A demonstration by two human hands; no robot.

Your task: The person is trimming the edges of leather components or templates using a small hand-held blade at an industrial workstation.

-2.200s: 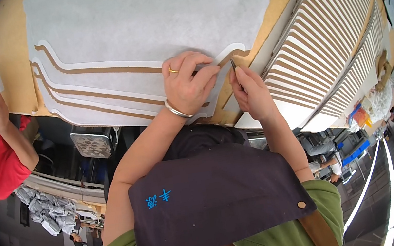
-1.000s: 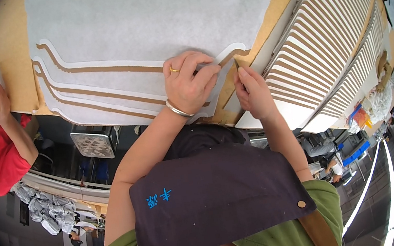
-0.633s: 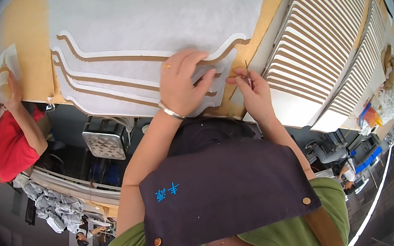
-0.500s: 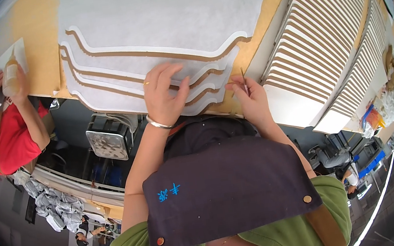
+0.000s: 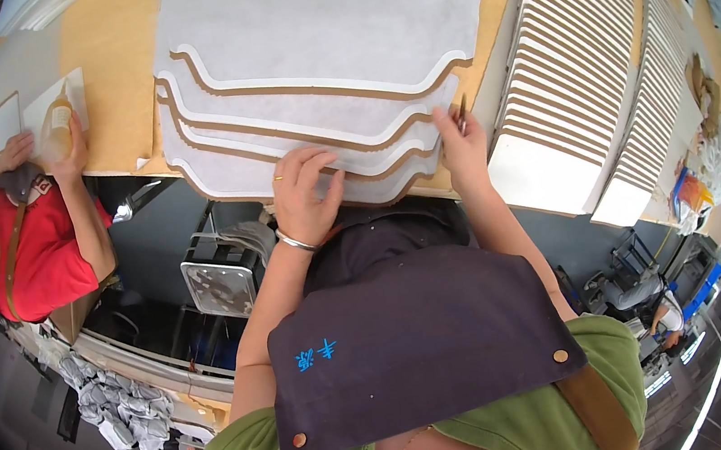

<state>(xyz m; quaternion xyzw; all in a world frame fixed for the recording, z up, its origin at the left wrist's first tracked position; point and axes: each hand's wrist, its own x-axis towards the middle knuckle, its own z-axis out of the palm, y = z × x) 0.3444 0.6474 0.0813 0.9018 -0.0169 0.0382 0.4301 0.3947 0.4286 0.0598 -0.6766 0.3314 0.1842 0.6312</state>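
Grey-white sheets (image 5: 317,30) lie layered on the table, with several wavy white-and-brown edged strips (image 5: 288,89) across their lower half. My left hand (image 5: 306,191) rests on the lowest strips, fingers loosely bent and apart, holding nothing that shows. Near the right ends of the strips, my right hand (image 5: 464,143) is closed on a slim metal tool (image 5: 463,111), pointed upward, possibly tweezers.
The tan table (image 5: 107,94) extends sideways. At right stand long rows of striped white-and-brown pieces (image 5: 567,61). At left, a person in red (image 5: 45,248) holds a squeeze bottle (image 5: 56,128). A metal stool (image 5: 218,285) is below the table edge.
My left hand has slid down and left, uncovering the right ends of the strips. The head view has shifted, and the co-worker at left appears farther right.
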